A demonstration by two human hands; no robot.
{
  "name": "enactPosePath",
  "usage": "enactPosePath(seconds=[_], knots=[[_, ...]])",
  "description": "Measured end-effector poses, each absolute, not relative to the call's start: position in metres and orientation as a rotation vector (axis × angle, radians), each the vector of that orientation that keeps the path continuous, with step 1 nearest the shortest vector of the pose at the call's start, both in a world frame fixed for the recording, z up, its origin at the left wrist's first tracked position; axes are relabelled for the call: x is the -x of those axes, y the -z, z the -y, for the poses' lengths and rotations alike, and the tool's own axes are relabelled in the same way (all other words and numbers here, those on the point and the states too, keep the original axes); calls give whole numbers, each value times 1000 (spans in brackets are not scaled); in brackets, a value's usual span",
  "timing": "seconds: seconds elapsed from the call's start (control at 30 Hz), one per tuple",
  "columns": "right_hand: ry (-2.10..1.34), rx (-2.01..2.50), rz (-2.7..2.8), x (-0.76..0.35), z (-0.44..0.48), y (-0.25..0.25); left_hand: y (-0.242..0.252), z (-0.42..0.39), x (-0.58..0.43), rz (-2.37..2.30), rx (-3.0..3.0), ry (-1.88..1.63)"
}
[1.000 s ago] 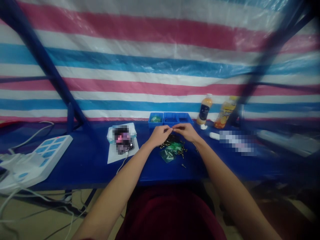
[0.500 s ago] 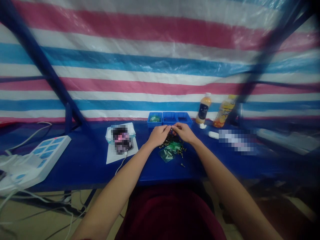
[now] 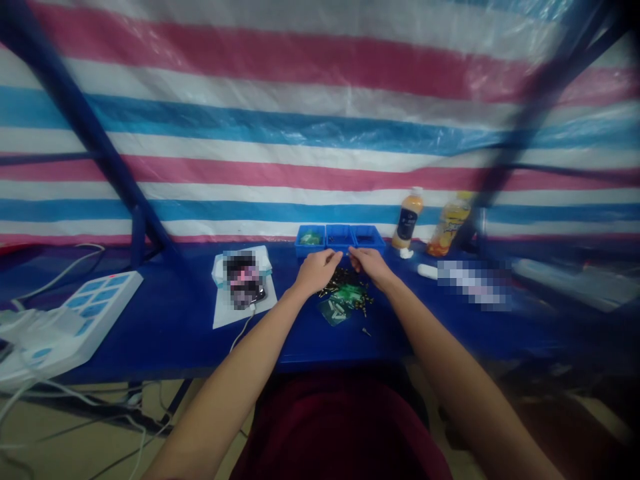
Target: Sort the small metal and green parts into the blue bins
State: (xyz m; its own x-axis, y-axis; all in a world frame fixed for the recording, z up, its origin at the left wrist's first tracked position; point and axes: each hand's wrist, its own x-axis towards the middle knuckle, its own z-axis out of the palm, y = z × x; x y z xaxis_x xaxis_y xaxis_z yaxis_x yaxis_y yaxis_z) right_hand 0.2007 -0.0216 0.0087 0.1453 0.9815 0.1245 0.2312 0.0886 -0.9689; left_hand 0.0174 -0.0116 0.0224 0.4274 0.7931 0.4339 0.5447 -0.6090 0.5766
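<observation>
My left hand [image 3: 319, 270] is closed, thumb and fingertips pinched together above the left side of a pile of small brass-coloured parts [image 3: 341, 278]. What sits in that pinch is too small to name. A short gap away, my right hand [image 3: 371, 265] has its fingers curled and pressed together over the pile's right side; anything in them is also too small to make out. Below the hands lie green plastic pieces [image 3: 350, 293] and a clear bag [image 3: 334, 312] with small whitish pieces. One loose screw-like part [image 3: 367, 331] rests nearer the table edge.
Three joined blue bins [image 3: 340, 237] stand behind my hands, the left one holding a green bag. Two drink bottles [image 3: 407, 220] are at back right. A phone [image 3: 245, 280] with a cable lies on paper to the left, beyond it a white power strip [image 3: 95, 320].
My hands, which met at the fingertips, are now slightly apart. The right hand has shifted a little to the right; the left has hardly moved.
</observation>
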Motion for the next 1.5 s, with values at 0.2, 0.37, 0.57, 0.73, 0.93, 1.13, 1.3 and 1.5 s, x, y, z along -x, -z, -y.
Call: enactPosePath(seconds=[0.2,0.37,0.57,0.73,0.93,1.13,1.3,1.5], knots=[[-713,1343,1197,-213,18,-13,-18,7,-16,-1282,-2320,-985],[-460,1585,1514,-224,20,-8,-12,-1,-11,-1406,-2315,-944],[-259,1674,2000,-215,24,2,-7,-4,-7,-1597,-2416,-799],[-173,1784,1990,-216,28,0,0,-5,-8,-1580,-2352,-662],[-185,1875,2048,-225,31,-2,4,-6,-8,-1575,-2359,-624],[-244,1795,2069,-223,25,2,3,-4,-8,-1579,-2368,-590],[-273,1782,2067,-221,25,2,2,-4,-9,-1575,-2347,-609],[-234,1778,1978,-215,31,-7,2,-5,-9,-1568,-2343,-616]])
